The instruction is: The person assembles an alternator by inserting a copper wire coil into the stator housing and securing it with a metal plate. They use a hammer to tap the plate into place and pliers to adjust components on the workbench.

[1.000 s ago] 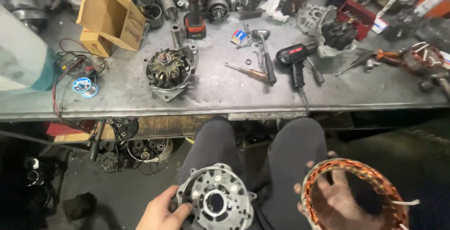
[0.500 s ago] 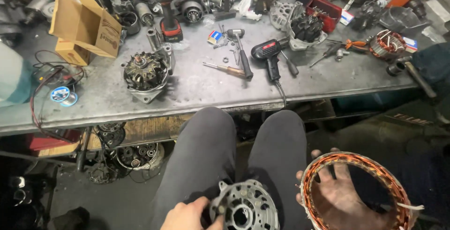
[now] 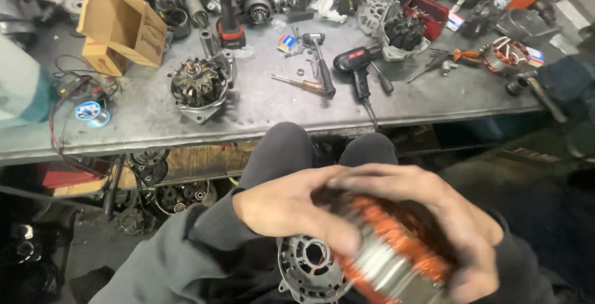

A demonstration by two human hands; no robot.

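Note:
Both hands meet over my lap on a ring-shaped stator (image 3: 393, 257) wound with copper wire, blurred by motion. My left hand (image 3: 291, 208) grips its left upper side and my right hand (image 3: 434, 217) wraps over its top and right side. Just below and left of the stator, a round grey metal housing cover (image 3: 307, 267) with a centre hole rests on my lap, partly hidden by the stator. My knees in dark trousers (image 3: 291, 149) reach under the bench edge.
A metal workbench (image 3: 266, 115) spans the view ahead. On it sit an alternator body (image 3: 198, 87), an open cardboard box (image 3: 118, 28), a black heat gun (image 3: 356, 65), a screwdriver (image 3: 300, 84), a hammer (image 3: 319, 59), a solder spool (image 3: 90, 112) and several motor parts. More parts lie under the bench (image 3: 167, 186).
My left hand left the housing cover, now on my lap, and came across to the stator. My right hand brought the stator up and to the middle. The view shifted.

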